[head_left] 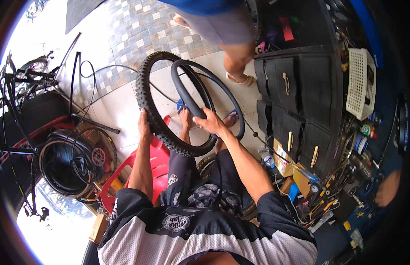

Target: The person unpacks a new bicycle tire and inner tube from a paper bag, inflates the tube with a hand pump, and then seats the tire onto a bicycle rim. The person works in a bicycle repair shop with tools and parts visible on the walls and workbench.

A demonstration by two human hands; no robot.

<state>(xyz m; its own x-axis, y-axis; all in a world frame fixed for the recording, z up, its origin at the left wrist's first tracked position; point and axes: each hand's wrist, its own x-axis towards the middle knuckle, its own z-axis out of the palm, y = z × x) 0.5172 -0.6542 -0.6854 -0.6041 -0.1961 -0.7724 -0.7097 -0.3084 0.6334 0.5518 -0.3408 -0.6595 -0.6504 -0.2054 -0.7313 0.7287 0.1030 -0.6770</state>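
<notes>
A knobby black bicycle tire point(143, 90) is held up before me, tilted. My left hand point(144, 125) grips its left side, with the fingers partly hidden behind the tread. A smooth dark inner tube point(182, 88), puffed out into a ring, overlaps the tire's right part. Closed round the tube's lower left part is my right hand point(210, 122), thumb on the near side. The tube's right side hangs outside the tire. Whether any of the tube sits within the tire's casing, I cannot tell.
A red plastic chair point(157, 165) stands close by my legs. Bicycle wheels point(63, 163) and a frame point(10, 101) crowd the left. Another person's leg point(238, 57) is ahead. Black drawers point(280, 79), scattered tools point(322, 207) and a white basket point(358, 84) line the right. A hose point(121, 66) loops behind the tire.
</notes>
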